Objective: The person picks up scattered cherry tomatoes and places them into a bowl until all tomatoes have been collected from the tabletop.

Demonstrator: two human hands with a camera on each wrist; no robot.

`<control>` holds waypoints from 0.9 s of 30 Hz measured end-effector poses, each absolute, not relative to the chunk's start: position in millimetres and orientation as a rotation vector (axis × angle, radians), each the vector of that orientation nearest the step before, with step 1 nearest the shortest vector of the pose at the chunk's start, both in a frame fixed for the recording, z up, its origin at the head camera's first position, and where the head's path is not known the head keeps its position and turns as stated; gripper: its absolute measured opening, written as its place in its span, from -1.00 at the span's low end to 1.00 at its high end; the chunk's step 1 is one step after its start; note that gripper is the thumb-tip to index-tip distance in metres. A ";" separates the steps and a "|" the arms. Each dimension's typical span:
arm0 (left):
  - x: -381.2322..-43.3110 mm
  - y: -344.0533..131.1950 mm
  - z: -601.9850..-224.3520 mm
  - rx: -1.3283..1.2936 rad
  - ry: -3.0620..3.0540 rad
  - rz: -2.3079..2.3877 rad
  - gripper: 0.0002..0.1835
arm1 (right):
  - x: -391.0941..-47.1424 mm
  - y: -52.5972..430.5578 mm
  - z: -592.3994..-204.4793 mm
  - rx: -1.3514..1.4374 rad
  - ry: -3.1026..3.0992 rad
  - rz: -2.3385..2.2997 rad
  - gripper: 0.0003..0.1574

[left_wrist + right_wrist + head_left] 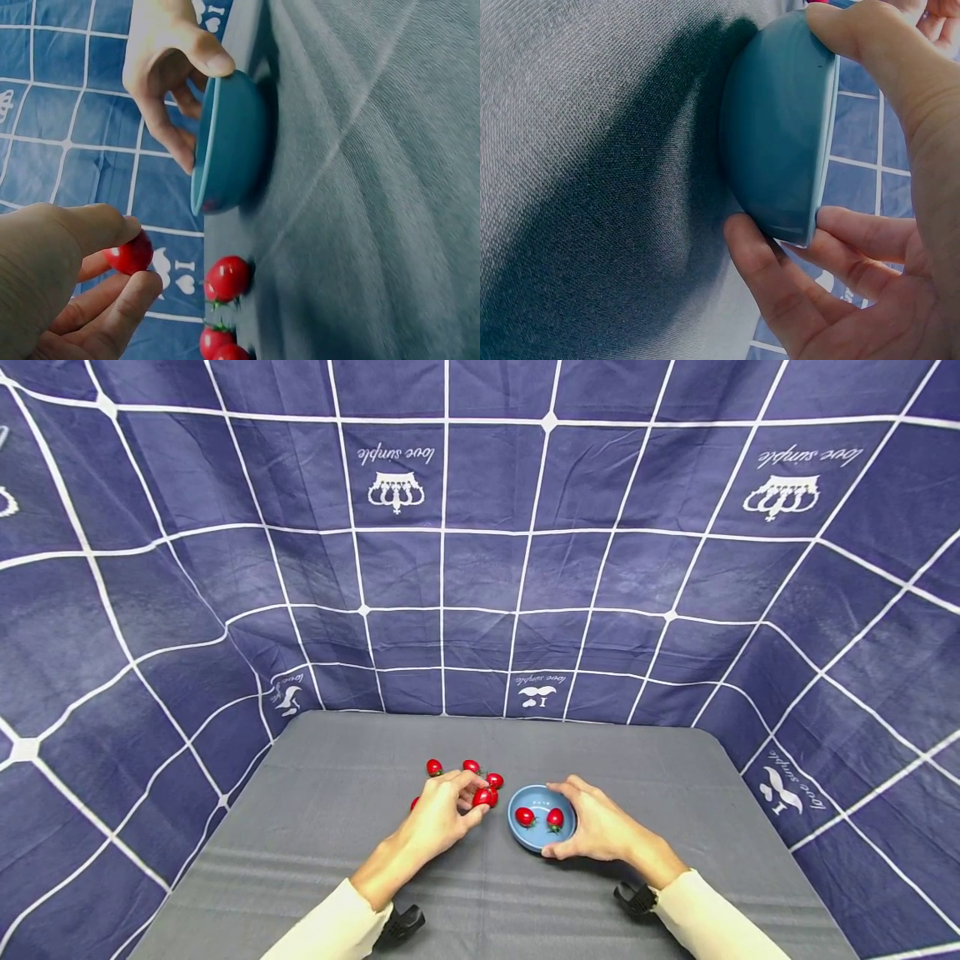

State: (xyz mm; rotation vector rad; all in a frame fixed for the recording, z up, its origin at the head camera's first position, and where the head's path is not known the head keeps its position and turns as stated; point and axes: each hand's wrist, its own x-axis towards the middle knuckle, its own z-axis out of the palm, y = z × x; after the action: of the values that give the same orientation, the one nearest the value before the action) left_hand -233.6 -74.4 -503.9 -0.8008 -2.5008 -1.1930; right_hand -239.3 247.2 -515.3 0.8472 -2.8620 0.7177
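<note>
Between its thumb and fingers, my left hand (442, 814) pinches a red cherry tomato (132, 253), held above the cloth to the left of the bowl. My right hand (603, 827) grips a blue bowl (780, 127) by its right side, thumb at the near rim and fingers round the far rim. Inside the bowl lie two cherry tomatoes (555, 818) with green stems. Several more tomatoes (434, 767) are on the cloth beyond and around my left hand, one partly hidden behind it.
A grey cloth (315, 843) covers the table. Behind and at both sides hangs a blue curtain (480, 568) with a white grid. Black straps (636, 898) sit at both wrists, by the cream sleeves (712, 910).
</note>
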 end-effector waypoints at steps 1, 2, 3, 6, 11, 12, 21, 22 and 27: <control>-234.1 -72.2 -503.6 -0.808 -2.499 -1.198 -0.73 | -239.2 246.9 -515.6 0.849 -2.861 0.716 0.31; -234.7 -70.0 -503.6 -0.817 -2.496 -1.200 -0.73 | -239.0 246.6 -515.7 0.847 -2.862 0.714 0.30; -235.2 -68.0 -503.7 -0.823 -2.495 -1.203 -0.72 | -238.9 246.4 -516.0 0.849 -2.861 0.711 0.30; -237.1 -61.4 -504.6 -0.831 -2.500 -1.207 -0.72 | -238.7 245.9 -516.5 0.840 -2.867 0.707 0.29; -239.8 -49.7 -508.1 -0.819 -2.542 -1.225 -0.72 | -239.4 245.1 -517.6 0.835 -2.887 0.710 0.30; -240.2 -47.3 -508.5 -0.817 -2.551 -1.229 -0.72 | -239.4 245.1 -517.7 0.834 -2.891 0.711 0.30; -248.9 -27.5 -508.9 -0.855 -2.560 -1.213 -0.70 | -240.0 246.6 -516.8 0.840 -2.869 0.698 0.31; -250.1 -25.8 -508.3 -0.864 -2.559 -1.215 -0.69 | -240.3 246.8 -516.4 0.840 -2.869 0.698 0.32; -255.1 -18.0 -506.1 -0.886 -2.563 -1.227 -0.68 | -241.4 246.8 -516.0 0.842 -2.871 0.692 0.33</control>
State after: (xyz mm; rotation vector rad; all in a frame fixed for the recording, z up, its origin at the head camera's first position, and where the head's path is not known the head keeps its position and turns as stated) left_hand -255.1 -18.0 -506.1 -0.8855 -2.5634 -1.2270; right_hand -241.4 246.8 -516.0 0.8424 -2.8706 0.6921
